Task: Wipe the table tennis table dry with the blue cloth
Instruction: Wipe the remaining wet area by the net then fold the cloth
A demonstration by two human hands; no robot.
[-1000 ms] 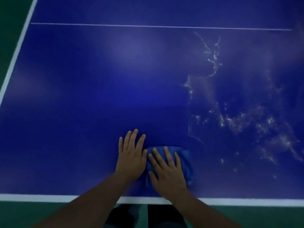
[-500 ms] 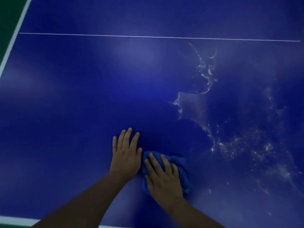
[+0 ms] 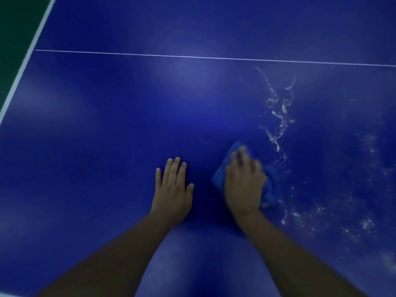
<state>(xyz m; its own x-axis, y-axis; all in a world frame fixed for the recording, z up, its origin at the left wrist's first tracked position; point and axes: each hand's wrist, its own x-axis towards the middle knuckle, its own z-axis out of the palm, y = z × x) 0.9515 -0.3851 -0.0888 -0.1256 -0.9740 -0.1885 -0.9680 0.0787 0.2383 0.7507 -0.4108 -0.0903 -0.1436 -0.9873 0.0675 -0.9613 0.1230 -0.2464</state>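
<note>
A: Where is the blue cloth right now?

B: Bunched under the right hand, on the worktop, right at the near end of the water trail. My guess is it sits there so that a push away from the body would take in that streak.

A: Is the hand gripping it?

B: It looks more like pressing. The fingers lie stretched over the cloth, not curled round it, though they are blurred, so I would not swear to it. A flat palm spreads the pressure across the soft, crumpled fabric.

A: And the left hand?

B: Laid flat on bare worktop beside the cloth and apart from it, fingers straight and close together, holding nothing. It reads as a brace for the person leaning in.

A: What is the surface like?

B: Smooth, deep blue, faintly glossy with soft patches of reflected light. A thin white line crosses it, and a broader white border marks the left edge against the green floor.

A: How much is left?

B: The water shows as thin, pale, branching threads, with scattered droplets to the right. I judge that side unwiped.
</note>
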